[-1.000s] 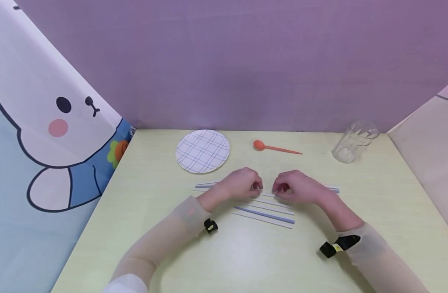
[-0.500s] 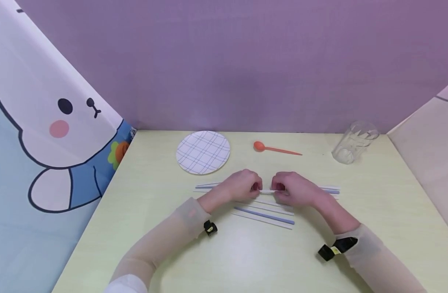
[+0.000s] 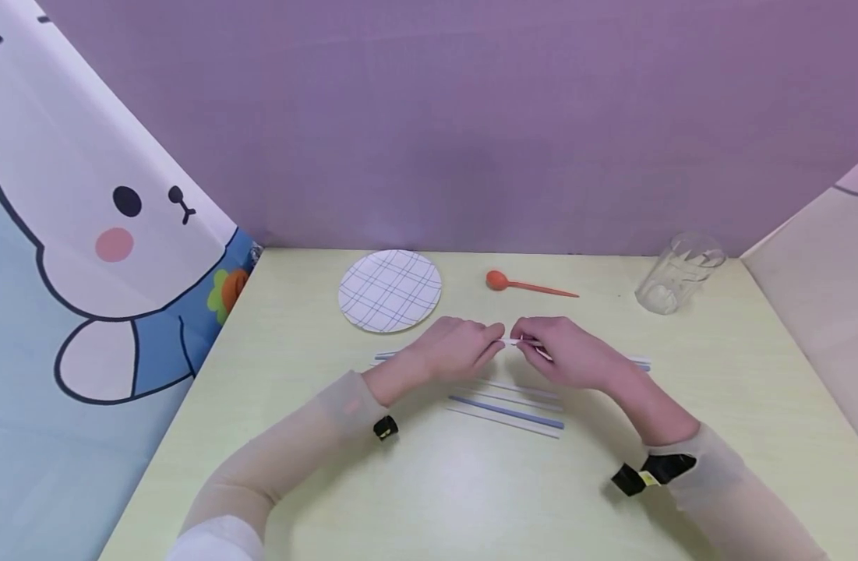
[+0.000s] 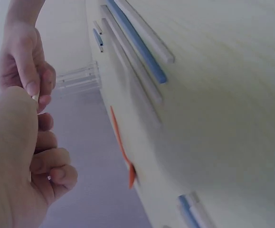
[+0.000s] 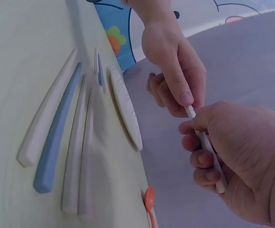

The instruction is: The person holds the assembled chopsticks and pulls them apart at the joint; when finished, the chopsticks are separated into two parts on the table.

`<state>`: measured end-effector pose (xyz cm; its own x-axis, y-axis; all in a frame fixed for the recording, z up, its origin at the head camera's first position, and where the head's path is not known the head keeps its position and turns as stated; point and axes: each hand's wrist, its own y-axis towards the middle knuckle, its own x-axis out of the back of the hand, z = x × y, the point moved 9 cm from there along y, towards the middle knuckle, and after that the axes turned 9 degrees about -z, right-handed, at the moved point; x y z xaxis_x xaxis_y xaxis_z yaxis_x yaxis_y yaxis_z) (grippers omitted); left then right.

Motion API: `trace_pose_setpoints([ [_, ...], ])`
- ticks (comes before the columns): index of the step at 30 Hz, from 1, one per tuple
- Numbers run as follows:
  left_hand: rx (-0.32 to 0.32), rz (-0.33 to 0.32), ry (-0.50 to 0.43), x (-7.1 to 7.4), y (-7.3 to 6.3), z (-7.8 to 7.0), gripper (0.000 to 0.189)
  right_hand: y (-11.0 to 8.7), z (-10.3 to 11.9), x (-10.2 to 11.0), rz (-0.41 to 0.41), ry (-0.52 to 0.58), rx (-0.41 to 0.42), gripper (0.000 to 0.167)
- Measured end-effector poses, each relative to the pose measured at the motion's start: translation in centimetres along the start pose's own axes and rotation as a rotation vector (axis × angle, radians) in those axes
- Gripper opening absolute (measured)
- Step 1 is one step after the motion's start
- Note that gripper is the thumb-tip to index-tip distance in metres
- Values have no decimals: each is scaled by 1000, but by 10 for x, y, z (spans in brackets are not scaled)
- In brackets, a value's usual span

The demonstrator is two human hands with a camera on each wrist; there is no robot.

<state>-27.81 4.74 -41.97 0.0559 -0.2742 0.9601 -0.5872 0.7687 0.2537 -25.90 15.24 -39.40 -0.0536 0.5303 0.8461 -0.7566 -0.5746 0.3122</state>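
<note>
A thin white stick [image 5: 208, 149] is held up over the table between the two hands. My right hand [image 3: 562, 351] grips most of its length, fingers curled along it in the right wrist view. My left hand [image 3: 457, 347] pinches the stick's other end between thumb and fingers. In the head view only a short white piece shows between the fingertips. Below the hands lie several white sticks [image 5: 47, 114] and a blue stick [image 5: 59, 130], side by side and slightly slanted. Parts of more sticks [image 3: 641, 363] lie beyond the right wrist, partly covered by it.
Toward the back stand or lie a round plate [image 3: 390, 291] with blue grid lines, an orange spoon [image 3: 497, 280] and a clear cup [image 3: 674, 276]. More stick ends [image 3: 384, 356] show behind the left forearm. A purple cloth [image 3: 429, 132] hangs behind the table.
Both hands have risen from low over the sticks, lifting a white stick with them. The left hand has turned, its thumb now along the top. The plate, spoon and cup have not moved.
</note>
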Motion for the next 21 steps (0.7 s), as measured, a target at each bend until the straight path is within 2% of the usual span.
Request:
trace_pose_setpoints([
  [3,-19,-14,77,6,-2,-3,32,1,6,3,-10,-17,34,9],
  [6,-31,-26,115,12,-3,-5,34,1,11,6,-14,-23,60,11],
  [21,-74,-57,93,20,-7,-11,35,-2,17,11,-12,-25,89,14],
])
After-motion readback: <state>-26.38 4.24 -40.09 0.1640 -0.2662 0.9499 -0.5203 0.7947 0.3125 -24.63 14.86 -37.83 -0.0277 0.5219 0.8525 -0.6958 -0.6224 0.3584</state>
